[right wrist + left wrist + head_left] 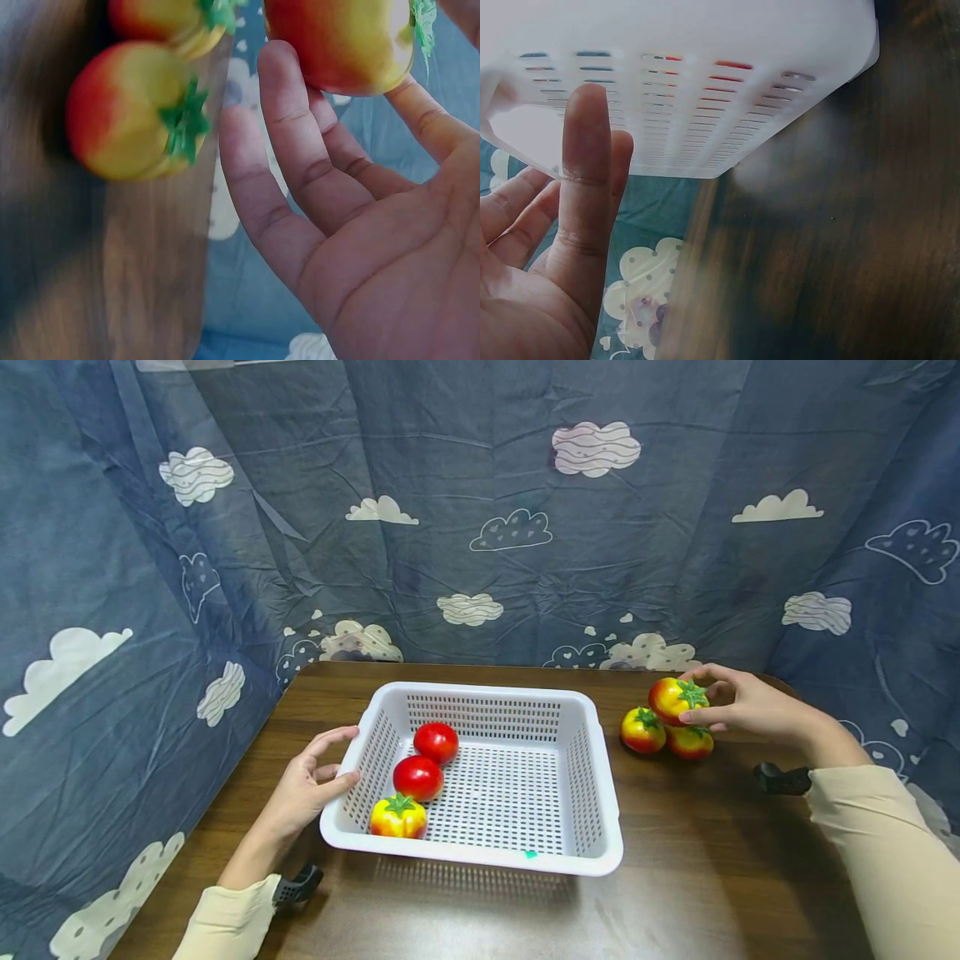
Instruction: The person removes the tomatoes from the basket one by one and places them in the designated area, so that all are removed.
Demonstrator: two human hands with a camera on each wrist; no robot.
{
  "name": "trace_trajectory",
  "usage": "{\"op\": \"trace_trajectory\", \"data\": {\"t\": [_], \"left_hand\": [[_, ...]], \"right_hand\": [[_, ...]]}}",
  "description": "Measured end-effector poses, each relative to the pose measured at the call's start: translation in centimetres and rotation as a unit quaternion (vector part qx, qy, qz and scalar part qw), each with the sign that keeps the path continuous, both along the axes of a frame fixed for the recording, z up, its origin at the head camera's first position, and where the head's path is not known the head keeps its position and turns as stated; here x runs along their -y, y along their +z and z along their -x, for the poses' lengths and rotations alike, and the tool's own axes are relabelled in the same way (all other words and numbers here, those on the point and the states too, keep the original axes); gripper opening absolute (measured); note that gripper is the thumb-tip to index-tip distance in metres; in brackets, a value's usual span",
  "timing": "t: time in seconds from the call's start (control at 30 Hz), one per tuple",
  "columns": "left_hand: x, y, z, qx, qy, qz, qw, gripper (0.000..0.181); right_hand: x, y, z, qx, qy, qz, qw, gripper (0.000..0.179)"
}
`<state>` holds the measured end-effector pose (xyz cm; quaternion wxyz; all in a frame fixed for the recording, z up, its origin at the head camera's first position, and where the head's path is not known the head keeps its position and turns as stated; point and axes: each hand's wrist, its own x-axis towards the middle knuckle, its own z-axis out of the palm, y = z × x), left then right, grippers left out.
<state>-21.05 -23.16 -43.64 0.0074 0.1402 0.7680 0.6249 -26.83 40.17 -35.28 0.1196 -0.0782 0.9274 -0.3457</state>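
In the head view my right hand holds a red-and-yellow tomato between fingers and thumb. It is raised over two similar tomatoes, the left tomato and the right tomato, on the table. The right wrist view shows the held tomato at the fingertips, its green leafy top facing right. My left hand touches the left rim of a white perforated basket, fingers loosely extended. Lined up along the basket's left side are two red tomatoes and a yellow-red tomato.
The basket stands on a brown wooden table. Behind and beside the table hangs a blue cloth with cloud prints. A small green mark shows on the basket's front rim.
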Motion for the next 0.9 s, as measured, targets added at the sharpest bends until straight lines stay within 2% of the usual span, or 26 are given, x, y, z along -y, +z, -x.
{"op": "trace_trajectory", "data": {"t": [0.2, 0.5, 0.9], "left_hand": [[-0.1, 0.2, -0.2, -0.004, -0.002, -0.008, 1.0, 0.067], [-0.1, 0.2, -0.2, -0.001, 0.0, -0.01, 0.9999, 0.067], [-0.1, 0.0, -0.1, 0.004, 0.0, -0.011, 0.9999, 0.067]], "right_hand": [[-2.2, -0.6, -0.2, -0.001, -0.019, -0.008, 0.9998, 0.071], [-5.3, -2.2, -0.3, 0.024, -0.043, 0.016, 0.9986, 0.072], [-7.7, -3.4, -1.1, 0.037, -0.057, 0.024, 0.9974, 0.075]]}}
